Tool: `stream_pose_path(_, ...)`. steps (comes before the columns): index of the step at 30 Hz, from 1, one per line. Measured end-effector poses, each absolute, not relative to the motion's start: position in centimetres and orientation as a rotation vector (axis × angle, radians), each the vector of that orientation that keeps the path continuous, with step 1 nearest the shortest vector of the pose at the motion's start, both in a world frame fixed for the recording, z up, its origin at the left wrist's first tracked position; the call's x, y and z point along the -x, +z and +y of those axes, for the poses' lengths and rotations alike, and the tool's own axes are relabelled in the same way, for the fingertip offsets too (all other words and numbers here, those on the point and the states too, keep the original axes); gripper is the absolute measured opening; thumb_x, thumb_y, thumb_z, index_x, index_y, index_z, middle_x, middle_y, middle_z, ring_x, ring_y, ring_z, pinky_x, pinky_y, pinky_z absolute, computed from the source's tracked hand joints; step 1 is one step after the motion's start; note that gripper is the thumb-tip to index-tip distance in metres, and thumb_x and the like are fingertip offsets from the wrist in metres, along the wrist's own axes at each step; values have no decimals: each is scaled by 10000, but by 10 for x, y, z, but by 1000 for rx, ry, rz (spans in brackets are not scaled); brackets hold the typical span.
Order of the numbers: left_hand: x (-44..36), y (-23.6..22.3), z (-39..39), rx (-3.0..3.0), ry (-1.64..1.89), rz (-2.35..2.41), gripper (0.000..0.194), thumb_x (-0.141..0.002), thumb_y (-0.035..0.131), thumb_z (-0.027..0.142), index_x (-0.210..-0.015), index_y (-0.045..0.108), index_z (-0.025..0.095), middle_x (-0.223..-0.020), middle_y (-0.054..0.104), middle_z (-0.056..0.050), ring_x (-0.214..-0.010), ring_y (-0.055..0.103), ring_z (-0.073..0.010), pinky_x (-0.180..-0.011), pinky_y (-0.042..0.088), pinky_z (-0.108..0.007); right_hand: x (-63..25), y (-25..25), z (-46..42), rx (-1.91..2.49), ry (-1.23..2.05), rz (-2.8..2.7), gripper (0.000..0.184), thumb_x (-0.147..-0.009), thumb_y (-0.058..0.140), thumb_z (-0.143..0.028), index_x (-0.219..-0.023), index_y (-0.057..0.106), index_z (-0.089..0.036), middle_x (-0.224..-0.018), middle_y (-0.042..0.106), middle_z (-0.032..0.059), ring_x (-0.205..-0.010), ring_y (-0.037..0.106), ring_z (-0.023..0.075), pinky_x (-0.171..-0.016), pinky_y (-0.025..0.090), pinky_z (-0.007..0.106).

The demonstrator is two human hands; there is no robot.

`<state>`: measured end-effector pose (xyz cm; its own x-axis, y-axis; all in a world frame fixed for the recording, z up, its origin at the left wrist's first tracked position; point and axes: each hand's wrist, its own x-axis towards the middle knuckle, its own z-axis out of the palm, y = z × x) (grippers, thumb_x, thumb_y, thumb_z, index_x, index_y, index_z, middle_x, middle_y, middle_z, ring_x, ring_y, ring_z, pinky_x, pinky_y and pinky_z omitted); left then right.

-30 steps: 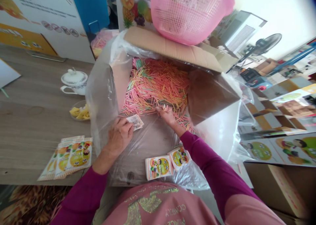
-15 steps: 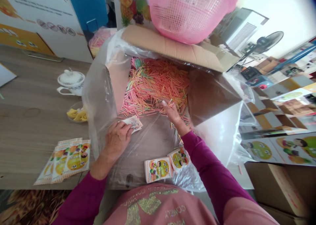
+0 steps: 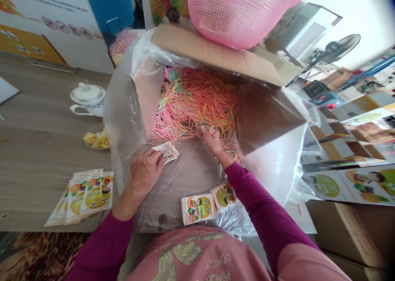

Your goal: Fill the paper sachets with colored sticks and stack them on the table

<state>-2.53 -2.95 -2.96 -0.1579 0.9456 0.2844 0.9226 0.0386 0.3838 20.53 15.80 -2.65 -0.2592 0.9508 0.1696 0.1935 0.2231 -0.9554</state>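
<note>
A cardboard box lined with clear plastic holds a heap of thin pink, yellow and green sticks. My right hand rests at the near edge of the heap, fingers curled around a few sticks. My left hand pinches a small printed packet against the plastic sheet in front of the heap. Two more printed packets lie on the plastic close to my chest.
A pink mesh basket sits on the box's far flap. On the wooden table to the left are a white lidded cup, a small dish of yellow pieces and a fan of printed packets. Cartons and a floor fan stand at right.
My right hand has shifted slightly along the near edge of the stick heap, gathering sticks. My left hand keeps the packet in nearly the same place.
</note>
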Motion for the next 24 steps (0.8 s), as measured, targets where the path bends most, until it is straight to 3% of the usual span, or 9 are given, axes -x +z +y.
stream_pose_path(5, 26, -28, -31, -2034, 738, 2200, 170, -1001, 658, 321, -992, 823, 284, -1040, 801, -94, -1018, 708, -317, -865, 548, -442, -225, -21, 167, 1197, 1052, -1417, 523, -911, 598, -744, -899, 724, -237, -561, 433, -40, -540, 457, 181, -565, 469, 348)
stream_pose_path(9, 26, -28, -33, -2111, 706, 2208, 229, -1023, 621, 338, -1005, 834, 257, -1027, 805, -104, -978, 715, -315, -836, 542, -437, -217, -25, 158, 1107, 1048, -1419, 423, -901, 704, -650, -945, 743, -231, -687, 629, 4, -633, 581, 178, -674, 550, 338)
stream_pose_path(13, 26, -30, -35, -2137, 691, 2216, 246, -1028, 610, 335, -1042, 842, 254, -1032, 809, -104, -953, 717, -318, -811, 536, -432, -199, -43, 145, 1025, 1160, -1695, 411, -844, 795, -637, -854, 771, -227, -854, 777, 55, -804, 698, 210, -831, 587, 363)
stream_pose_path(16, 27, -32, -34, -2126, 684, 2208, 224, -1020, 636, 323, -1048, 848, 255, -1026, 809, -106, -966, 722, -316, -824, 538, -429, -196, -54, 141, 955, 1181, -1827, 415, -873, 774, -643, -871, 792, -228, -910, 800, 62, -887, 720, 228, -919, 582, 387)
stream_pose_path(19, 27, -32, -33, -2091, 687, 2217, 220, -1023, 637, 305, -1030, 852, 259, -1034, 814, -105, -975, 728, -312, -826, 538, -425, -199, -54, 142, 992, 1235, -1836, 479, -908, 731, -695, -926, 797, -221, -804, 757, 32, -786, 678, 204, -848, 584, 365)
stream_pose_path(21, 28, -32, -31, -2075, 674, 2222, 230, -1028, 625, 298, -1020, 852, 262, -1042, 816, -106, -954, 728, -308, -811, 534, -425, -202, -48, 144, 993, 1277, -1835, 518, -927, 712, -721, -995, 810, -217, -806, 764, 28, -795, 686, 203, -883, 595, 375)
stream_pose_path(24, 28, -31, -31, -2073, 646, 2225, 223, -1024, 635, 307, -1040, 853, 261, -1049, 820, -107, -946, 731, -310, -792, 527, -421, -205, -36, 146, 944, 1289, -1801, 578, -943, 697, -741, -1171, 818, -224, -1092, 835, 84, -1110, 747, 257, -1109, 561, 439)
